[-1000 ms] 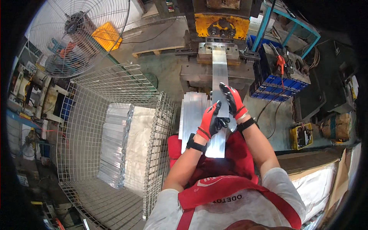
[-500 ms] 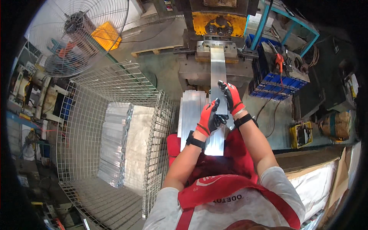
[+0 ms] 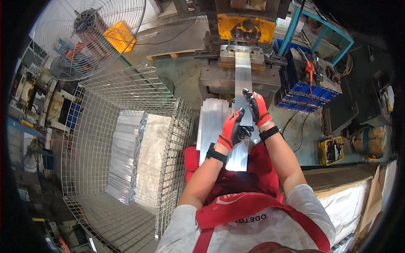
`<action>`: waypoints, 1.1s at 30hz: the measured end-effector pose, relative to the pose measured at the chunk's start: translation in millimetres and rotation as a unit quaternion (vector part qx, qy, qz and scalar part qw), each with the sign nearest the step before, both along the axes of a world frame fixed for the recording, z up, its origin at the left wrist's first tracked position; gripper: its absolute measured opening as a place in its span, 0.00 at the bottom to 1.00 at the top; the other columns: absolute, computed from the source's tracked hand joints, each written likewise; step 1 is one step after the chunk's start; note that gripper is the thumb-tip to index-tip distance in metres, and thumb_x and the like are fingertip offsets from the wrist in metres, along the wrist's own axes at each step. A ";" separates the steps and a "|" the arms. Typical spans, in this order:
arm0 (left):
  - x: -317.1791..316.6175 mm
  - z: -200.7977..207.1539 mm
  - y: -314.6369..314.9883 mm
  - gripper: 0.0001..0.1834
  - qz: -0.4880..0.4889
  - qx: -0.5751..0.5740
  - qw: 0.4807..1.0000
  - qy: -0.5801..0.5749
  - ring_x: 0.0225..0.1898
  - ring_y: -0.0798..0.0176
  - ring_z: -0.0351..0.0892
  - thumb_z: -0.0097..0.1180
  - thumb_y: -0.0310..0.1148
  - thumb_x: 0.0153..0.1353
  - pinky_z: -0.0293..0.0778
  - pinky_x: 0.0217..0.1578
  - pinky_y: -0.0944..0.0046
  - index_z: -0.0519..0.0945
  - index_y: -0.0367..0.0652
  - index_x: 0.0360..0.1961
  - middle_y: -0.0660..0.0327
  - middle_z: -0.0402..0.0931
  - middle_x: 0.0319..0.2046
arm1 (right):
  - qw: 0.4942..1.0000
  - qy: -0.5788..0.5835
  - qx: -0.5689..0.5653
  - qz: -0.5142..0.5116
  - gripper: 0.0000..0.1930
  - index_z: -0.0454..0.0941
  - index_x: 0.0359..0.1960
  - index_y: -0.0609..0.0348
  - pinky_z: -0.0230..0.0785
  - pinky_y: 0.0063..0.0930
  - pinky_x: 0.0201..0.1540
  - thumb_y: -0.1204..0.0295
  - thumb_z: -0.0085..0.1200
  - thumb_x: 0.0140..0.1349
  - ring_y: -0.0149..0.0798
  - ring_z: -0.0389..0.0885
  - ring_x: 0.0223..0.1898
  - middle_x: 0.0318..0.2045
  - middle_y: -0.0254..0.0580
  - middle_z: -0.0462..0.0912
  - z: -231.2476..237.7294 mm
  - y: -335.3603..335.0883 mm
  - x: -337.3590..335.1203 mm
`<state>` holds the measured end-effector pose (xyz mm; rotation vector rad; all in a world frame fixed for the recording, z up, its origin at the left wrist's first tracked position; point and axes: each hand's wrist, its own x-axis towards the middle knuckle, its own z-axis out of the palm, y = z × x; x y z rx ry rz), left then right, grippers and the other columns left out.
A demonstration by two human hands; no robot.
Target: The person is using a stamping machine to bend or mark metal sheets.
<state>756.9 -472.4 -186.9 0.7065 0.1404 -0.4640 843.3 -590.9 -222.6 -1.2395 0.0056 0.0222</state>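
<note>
Strip (image 3: 243,80), in the head view, points longways from us to the press (image 3: 246,28). Our right hand (image 3: 257,108) — nearer the press — looks closed on the strip's right edge; our left hand (image 3: 230,130) is half curled, lower left — gripping or not, we cannot tell.

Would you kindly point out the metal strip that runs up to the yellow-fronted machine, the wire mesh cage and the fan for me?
Metal strip (image 3: 243,79): head view, on its flat upper face.
Wire mesh cage (image 3: 170,152): head view, on its right wall.
Fan (image 3: 85,21): head view, on its dark hub.
</note>
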 end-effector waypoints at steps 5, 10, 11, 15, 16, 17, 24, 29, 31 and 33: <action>0.7 -0.8 -1.0 0.12 0.005 -0.001 1.000 0.025 0.15 0.60 0.75 0.46 0.42 0.59 0.73 0.13 0.66 0.68 0.45 0.34 0.62 0.70 0.21 | 0.984 -0.124 -0.127 -0.011 0.12 0.77 0.32 0.62 0.61 0.18 0.31 0.65 0.49 0.56 0.22 0.69 0.28 0.25 0.28 0.75 -1.3 -4.6 -2.2; 0.8 1.0 0.7 0.12 -0.013 -0.005 1.000 -0.005 0.17 0.61 0.75 0.45 0.43 0.59 0.73 0.14 0.66 0.69 0.45 0.34 0.61 0.70 0.22 | 0.999 -0.029 -0.006 0.028 0.11 0.77 0.33 0.61 0.62 0.18 0.32 0.66 0.49 0.56 0.22 0.69 0.28 0.27 0.28 0.75 -8.7 -6.6 4.1; 0.9 0.8 1.0 0.12 -0.012 0.003 1.000 -0.012 0.17 0.61 0.75 0.45 0.43 0.59 0.73 0.14 0.66 0.69 0.45 0.34 0.61 0.70 0.22 | 0.999 -0.021 -0.005 0.030 0.11 0.77 0.34 0.61 0.61 0.18 0.31 0.66 0.50 0.56 0.22 0.69 0.28 0.27 0.28 0.75 -9.5 -6.6 5.3; 1.3 -4.5 2.8 0.13 -0.034 -0.005 0.999 -0.019 0.17 0.62 0.75 0.44 0.43 0.60 0.73 0.15 0.68 0.69 0.45 0.34 0.60 0.72 0.23 | 1.000 0.019 0.013 0.015 0.09 0.75 0.27 0.59 0.56 0.16 0.25 0.65 0.52 0.55 0.19 0.63 0.24 0.23 0.23 0.71 -6.3 -3.4 4.5; 0.4 -6.6 3.4 0.13 -0.034 -0.023 0.999 -0.012 0.17 0.62 0.75 0.43 0.43 0.60 0.72 0.15 0.69 0.68 0.46 0.36 0.60 0.72 0.23 | 1.000 0.012 0.005 0.003 0.09 0.74 0.25 0.58 0.54 0.15 0.24 0.65 0.52 0.55 0.18 0.62 0.23 0.22 0.22 0.69 -3.6 -2.0 1.5; -1.1 -8.6 4.9 0.13 -0.034 -0.041 0.999 -0.007 0.17 0.62 0.75 0.43 0.44 0.60 0.72 0.15 0.69 0.68 0.46 0.37 0.59 0.73 0.24 | 1.000 0.004 -0.003 -0.009 0.10 0.73 0.23 0.56 0.53 0.15 0.23 0.64 0.52 0.54 0.17 0.60 0.22 0.21 0.20 0.68 0.3 -0.5 -2.1; -43.2 -4.8 44.8 0.14 -0.054 0.269 0.955 -0.110 0.20 0.62 0.76 0.46 0.42 0.58 0.68 0.17 0.64 0.67 0.43 0.40 0.62 0.74 0.21 | 0.878 -0.198 -0.406 -0.159 0.30 0.64 0.52 0.57 0.57 0.32 0.49 0.57 0.56 0.47 0.36 0.67 0.47 0.45 0.43 0.70 58.4 -10.4 -52.1; -67.4 23.3 79.3 0.09 -0.113 0.673 0.639 -0.354 0.23 0.58 0.75 0.47 0.38 0.55 0.67 0.22 0.63 0.70 0.43 0.31 0.56 0.72 0.22 | 0.603 -0.403 -0.686 0.052 0.39 0.60 0.55 0.50 0.39 0.51 0.59 0.54 0.59 0.37 0.46 0.53 0.59 0.55 0.44 0.60 106.5 -35.9 -78.2; -71.2 33.0 84.5 0.09 -0.107 0.694 0.575 -0.420 0.26 0.56 0.75 0.49 0.37 0.52 0.68 0.25 0.62 0.70 0.45 0.32 0.55 0.72 0.25 | 0.532 -0.437 -0.715 0.121 0.24 0.70 0.42 0.48 0.46 0.49 0.57 0.57 0.55 0.40 0.45 0.67 0.46 0.40 0.43 0.71 108.5 -31.6 -80.2; -72.2 38.3 87.0 0.15 -0.095 0.732 0.533 -0.414 0.29 0.55 0.74 0.51 0.36 0.48 0.69 0.28 0.60 0.71 0.49 0.39 0.56 0.74 0.27 | 0.472 -0.351 -0.767 0.257 0.14 0.72 0.32 0.48 0.51 0.48 0.54 0.60 0.53 0.42 0.44 0.72 0.38 0.30 0.40 0.74 104.6 -29.8 -81.3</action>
